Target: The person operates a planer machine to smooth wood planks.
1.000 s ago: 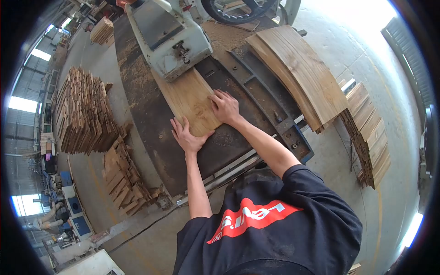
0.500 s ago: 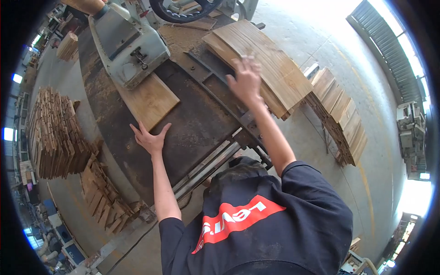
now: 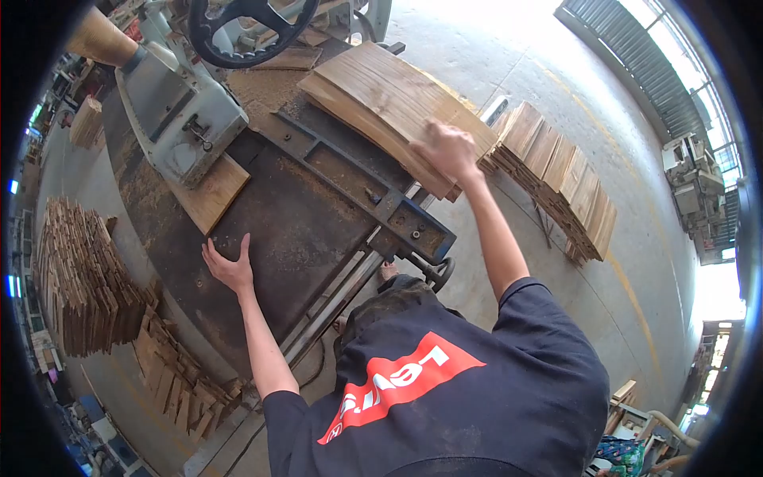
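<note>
My left hand (image 3: 229, 266) is open over the dark machine table (image 3: 282, 219), thumb and fingers spread. Its fingertips are right at the near corner of a wooden board (image 3: 213, 195), whose far part is hidden under the grey machine head (image 3: 187, 119). On the right, my right hand (image 3: 455, 151) lies over the near end of a stack of wide wooden planks (image 3: 389, 91). Its fingers look bent and are smeared by motion, so I cannot tell whether they grip the top plank.
A slotted metal fence (image 3: 342, 171) crosses the table beside the planks. Behind stands a black handwheel (image 3: 246, 28). More boards are piled at right (image 3: 556, 175), and a tall wood stack (image 3: 83, 278) rises from the floor at left. Sawdust covers parts of the table.
The board has slid farther under the machine head, my left hand following its end. My right hand has moved from the planks' fence-side edge toward their near end, its fingers less spread.
</note>
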{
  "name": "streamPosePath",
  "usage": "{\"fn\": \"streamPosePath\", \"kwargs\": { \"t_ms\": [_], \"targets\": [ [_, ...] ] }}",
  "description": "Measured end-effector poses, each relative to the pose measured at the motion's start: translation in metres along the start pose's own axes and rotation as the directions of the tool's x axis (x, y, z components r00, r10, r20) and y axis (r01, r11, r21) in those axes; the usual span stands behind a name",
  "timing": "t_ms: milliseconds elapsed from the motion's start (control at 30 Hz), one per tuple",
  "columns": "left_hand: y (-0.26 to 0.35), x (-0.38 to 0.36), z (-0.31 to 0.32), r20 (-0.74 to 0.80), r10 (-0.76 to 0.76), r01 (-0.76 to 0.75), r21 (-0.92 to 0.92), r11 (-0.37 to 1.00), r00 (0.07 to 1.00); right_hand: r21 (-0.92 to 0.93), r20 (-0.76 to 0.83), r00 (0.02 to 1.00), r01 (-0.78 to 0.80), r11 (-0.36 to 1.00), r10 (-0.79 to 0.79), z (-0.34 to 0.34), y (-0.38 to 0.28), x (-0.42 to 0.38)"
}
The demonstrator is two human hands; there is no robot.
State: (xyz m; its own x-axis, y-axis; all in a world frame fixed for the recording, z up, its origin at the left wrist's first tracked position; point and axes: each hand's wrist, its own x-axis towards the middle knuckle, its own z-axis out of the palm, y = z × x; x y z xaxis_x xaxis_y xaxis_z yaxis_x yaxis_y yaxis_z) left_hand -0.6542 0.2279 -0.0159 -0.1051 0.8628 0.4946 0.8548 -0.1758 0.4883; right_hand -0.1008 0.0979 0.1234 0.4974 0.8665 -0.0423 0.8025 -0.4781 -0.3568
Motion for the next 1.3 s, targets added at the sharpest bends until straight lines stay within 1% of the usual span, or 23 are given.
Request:
{"fn": "streamPosePath", "kwargs": {
  "t_ms": [33,100,167,200,233,333,367,467,500,567,600,633,733,800,833,867,933,1033,1133,1200,1233,1267,1300],
  "targets": [
    [0.000,-0.001,-0.001,0.000,-0.008,0.008,-0.013,1.000,1.000,0.078,-0.064,0.998,-0.019,0.997,0.024,-0.006,0.013,0.007],
    [0.002,0.002,-0.001,-0.001,-0.011,0.011,-0.033,0.999,1.000,-0.211,-0.359,0.933,-0.112,0.971,0.030,0.011,0.064,0.029],
    [0.002,-0.001,-0.003,0.003,-0.012,0.012,-0.041,0.999,1.000,-0.224,-0.354,0.926,-0.217,0.950,0.128,-0.005,0.091,0.049],
    [0.000,-0.002,-0.003,-0.004,-0.013,0.013,-0.044,0.999,1.000,-0.113,-0.188,0.953,-0.262,0.959,0.238,-0.022,0.096,0.057],
    [-0.001,-0.003,-0.002,-0.011,-0.016,0.015,-0.047,0.999,1.000,-0.012,-0.007,0.948,-0.319,0.948,0.319,-0.032,0.097,0.063],
    [-0.002,-0.001,0.002,-0.041,-0.022,0.020,-0.057,0.998,0.999,-0.063,0.169,0.922,-0.342,0.938,0.347,-0.040,0.093,0.075],
    [-0.003,-0.003,0.002,-0.049,-0.023,0.020,-0.057,0.998,0.999,-0.027,0.192,0.919,-0.345,0.938,0.344,-0.049,0.082,0.067],
    [-0.002,-0.002,0.001,-0.061,-0.038,0.033,-0.093,0.995,0.997,-0.097,-0.074,0.929,-0.369,0.924,0.363,-0.052,0.063,0.048],
    [-0.003,-0.001,0.001,-0.077,-0.034,0.027,-0.097,0.995,0.996,-0.204,-0.165,0.948,-0.302,0.931,0.271,-0.068,0.042,0.035],
    [-0.002,-0.003,-0.001,-0.101,-0.015,0.005,-0.094,0.996,0.995,-0.178,-0.125,0.963,-0.260,0.949,0.240,-0.097,0.016,0.029],
    [0.002,-0.003,-0.005,-0.107,0.007,-0.018,-0.103,0.995,0.994,-0.163,-0.098,0.968,-0.247,0.955,0.233,-0.099,0.010,0.023],
    [0.007,-0.004,-0.008,-0.111,0.029,-0.041,-0.111,0.993,0.993,-0.218,-0.322,0.946,-0.122,0.968,0.046,-0.091,0.005,0.012],
    [0.040,-0.020,-0.017,-0.142,0.106,-0.132,-0.193,0.972,0.984,-0.166,-0.363,0.932,-0.074,0.983,0.009,-0.102,-0.026,-0.009],
    [0.074,-0.043,-0.023,-0.153,0.140,-0.179,-0.277,0.944,0.978,-0.202,-0.406,0.912,-0.143,0.969,0.050,-0.112,-0.066,-0.040],
    [0.092,-0.058,-0.027,-0.125,0.148,-0.181,-0.328,0.927,0.981,-0.217,-0.427,0.902,-0.171,0.961,0.064,-0.113,-0.082,-0.056],
    [0.109,-0.074,-0.033,-0.100,0.152,-0.179,-0.375,0.910,0.983,-0.219,-0.455,0.890,-0.141,0.965,0.027,-0.110,-0.090,-0.068],
    [0.141,-0.106,-0.048,-0.004,0.126,-0.110,-0.524,0.844,0.992,-0.217,-0.496,0.867,-0.083,0.973,-0.037,-0.100,-0.100,-0.091],
    [0.169,-0.146,-0.074,0.136,0.148,-0.042,-0.579,0.814,0.980,-0.033,-0.365,0.930,-0.049,0.998,0.033,-0.096,-0.117,-0.118],
    [0.190,-0.166,-0.112,0.264,0.191,-0.006,-0.571,0.821,0.946,0.169,-0.080,0.986,-0.131,0.977,0.146,-0.074,-0.131,-0.134],
    [0.194,-0.185,-0.126,0.338,0.211,0.010,-0.547,0.837,0.917,0.340,0.052,0.993,-0.116,0.933,0.105,-0.019,-0.126,-0.139],
    [0.201,-0.195,-0.132,0.369,0.177,0.048,-0.528,0.848,0.913,0.413,0.121,0.991,-0.108,0.904,0.063,0.007,-0.128,-0.142],
    [0.207,-0.200,-0.140,0.421,0.089,0.106,-0.419,0.902,0.903,0.426,0.230,0.971,-0.159,0.891,0.064,0.032,-0.129,-0.146],
    [0.211,-0.203,-0.148,0.461,-0.005,0.162,-0.300,0.940,0.887,0.420,0.281,0.958,-0.178,0.890,0.059,0.052,-0.135,-0.154]
  ]
}}
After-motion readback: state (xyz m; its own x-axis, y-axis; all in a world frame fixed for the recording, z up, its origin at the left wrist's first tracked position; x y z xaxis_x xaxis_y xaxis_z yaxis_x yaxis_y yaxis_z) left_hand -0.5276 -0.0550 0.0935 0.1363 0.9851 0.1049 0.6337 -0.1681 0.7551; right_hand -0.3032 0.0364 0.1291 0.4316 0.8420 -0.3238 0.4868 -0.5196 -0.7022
